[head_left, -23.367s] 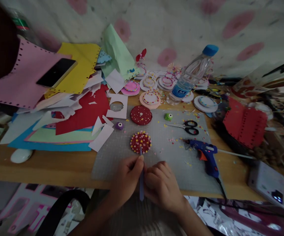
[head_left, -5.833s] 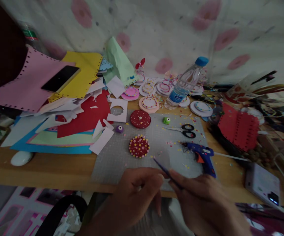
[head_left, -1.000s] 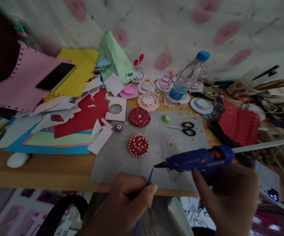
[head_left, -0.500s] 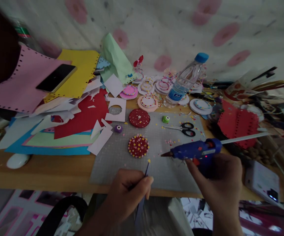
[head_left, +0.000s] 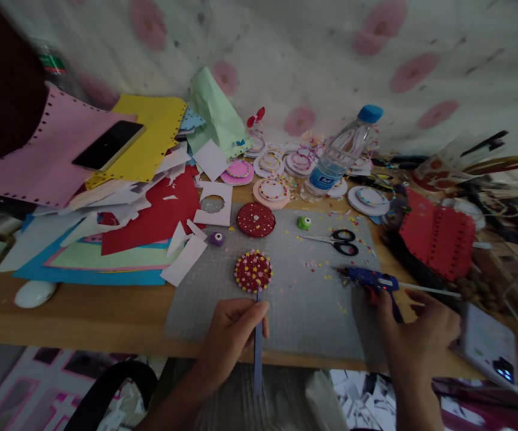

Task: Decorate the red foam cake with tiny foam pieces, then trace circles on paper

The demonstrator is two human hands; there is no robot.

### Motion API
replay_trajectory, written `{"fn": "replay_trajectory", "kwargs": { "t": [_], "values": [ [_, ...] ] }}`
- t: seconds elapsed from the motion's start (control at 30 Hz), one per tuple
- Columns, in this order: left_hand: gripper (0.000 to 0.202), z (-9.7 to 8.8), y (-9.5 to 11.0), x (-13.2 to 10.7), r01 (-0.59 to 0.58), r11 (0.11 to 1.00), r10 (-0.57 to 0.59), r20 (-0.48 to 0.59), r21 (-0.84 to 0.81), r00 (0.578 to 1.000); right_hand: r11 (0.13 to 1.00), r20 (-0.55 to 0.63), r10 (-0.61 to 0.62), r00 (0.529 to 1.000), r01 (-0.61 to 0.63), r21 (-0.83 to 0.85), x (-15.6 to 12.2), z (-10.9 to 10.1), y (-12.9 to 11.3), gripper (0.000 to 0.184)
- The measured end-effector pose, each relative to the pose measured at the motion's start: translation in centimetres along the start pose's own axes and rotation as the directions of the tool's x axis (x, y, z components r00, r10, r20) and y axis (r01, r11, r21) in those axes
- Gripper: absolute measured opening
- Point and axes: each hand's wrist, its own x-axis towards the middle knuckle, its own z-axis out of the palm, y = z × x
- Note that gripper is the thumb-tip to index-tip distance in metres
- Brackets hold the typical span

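Observation:
My left hand (head_left: 234, 335) pinches slim purple tweezers (head_left: 258, 359). Their tip reaches the lower rim of a small dark red disc (head_left: 253, 271), which is covered with tiny yellow and pink flower pieces. At the right edge of the grey cutting mat (head_left: 304, 323) lies a blue glue gun (head_left: 371, 278), a white glue stick poking out of its back. My right hand (head_left: 416, 329) is at its handle, thumb and fingers apart. A second red disc (head_left: 255, 219) with pale dots sits just behind the first one.
Black-handled scissors (head_left: 342, 242), a green punch (head_left: 304, 223) and a purple punch (head_left: 216, 238) rest on the mat. Behind stand a water bottle (head_left: 331, 161) and several decorated paper discs. Coloured paper (head_left: 151, 209) piles up at left; a white power bank (head_left: 487, 341) lies at right.
The glue gun has moved right and down onto the mat, and my right hand has loosened around it. The tweezers' tip, earlier holding a yellow piece, has moved to the flowered disc.

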Motion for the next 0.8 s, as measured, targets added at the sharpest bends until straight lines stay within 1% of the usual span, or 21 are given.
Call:
{"fn": "replay_trajectory", "kwargs": {
  "t": [0.03,0.07,0.1,0.13,0.17,0.2,0.27,0.3,0.33,0.37,0.5,0.53,0.57,0.67,0.73,0.8],
  "values": [
    [0.050,0.2,0.1,0.1,0.008,1.000,-0.008,-0.003,-0.006,1.000,0.996,-0.058,-0.079,0.995,0.081,0.027,-0.3,-0.2,-1.0,0.030],
    [0.050,0.4,0.1,0.2,0.016,1.000,-0.016,-0.005,-0.006,1.000,0.981,-0.096,-0.177,0.980,0.184,0.066,-0.7,-0.4,-2.2,0.028],
    [0.050,0.6,0.2,0.3,0.026,1.000,-0.026,-0.009,-0.002,1.000,0.940,-0.087,-0.288,0.954,0.298,0.163,-1.2,-0.6,-3.6,0.027],
    [0.050,0.9,0.2,0.4,0.034,0.999,-0.034,-0.017,0.003,0.999,0.873,-0.055,-0.397,0.916,0.395,0.286,-1.7,-0.6,-5.1,0.030],
    [0.050,1.2,0.3,0.6,0.038,0.999,-0.037,-0.034,0.011,0.999,0.788,-0.003,-0.514,0.858,0.474,0.393,-2.4,-0.6,-6.7,0.031],
    [0.049,1.5,0.3,0.7,0.031,0.999,-0.030,-0.059,0.027,0.998,0.699,0.033,-0.617,0.786,0.528,0.481,-3.0,-0.5,-8.2,0.029],
    [0.049,2.1,0.4,0.9,-0.012,0.996,0.023,-0.117,0.089,0.993,0.546,0.065,-0.762,0.644,0.586,0.599,-4.0,0.0,-10.9,0.019],
    [0.048,2.3,0.5,0.9,-0.042,0.990,0.060,-0.139,0.134,0.989,0.483,0.062,-0.805,0.590,0.590,0.647,-4.3,0.3,-11.9,0.014],
    [0.047,2.5,0.5,0.9,-0.069,0.981,0.096,-0.147,0.180,0.984,0.447,0.058,-0.826,0.561,0.587,0.675,-4.4,0.6,-12.7,0.011],
    [0.047,2.7,0.6,0.9,-0.089,0.972,0.123,-0.147,0.219,0.981,0.427,0.050,-0.834,0.549,0.585,0.689,-4.5,0.9,-13.3,0.010],
    [0.044,2.8,0.6,0.9,-0.102,0.946,0.153,-0.147,0.307,0.977,0.408,0.012,-0.835,0.550,0.605,0.684,-4.0,1.7,-14.1,0.016],
    [0.044,2.7,0.6,1.0,-0.096,0.938,0.154,-0.155,0.332,0.976,0.410,0.018,-0.829,0.559,0.584,0.700,-3.9,1.8,-14.1,0.018],
    [0.044,2.7,0.6,1.1,-0.088,0.929,0.155,-0.162,0.359,0.975,0.415,0.031,-0.814,0.580,0.544,0.729,-3.9,1.9,-14.1,0.020],
    [0.046,2.6,0.4,1.3,-0.078,0.912,0.150,-0.151,0.403,0.977,0.415,0.053,-0.735,0.676,0.387,0.823,-4.0,2.5,-14.0,0.026],
    [0.048,2.2,0.2,1.2,-0.105,0.922,0.158,-0.115,0.372,0.981,0.395,0.023,-0.659,0.751,0.320,0.861,-4.2,3.0,-13.9,0.027],
    [0.050,1.6,-0.2,1.0,-0.154,0.934,0.195,-0.100,0.321,0.976,0.393,0.008,-0.556,0.831,0.254,0.884,-4.4,3.5,-14.0,0.029]
  ]
}}
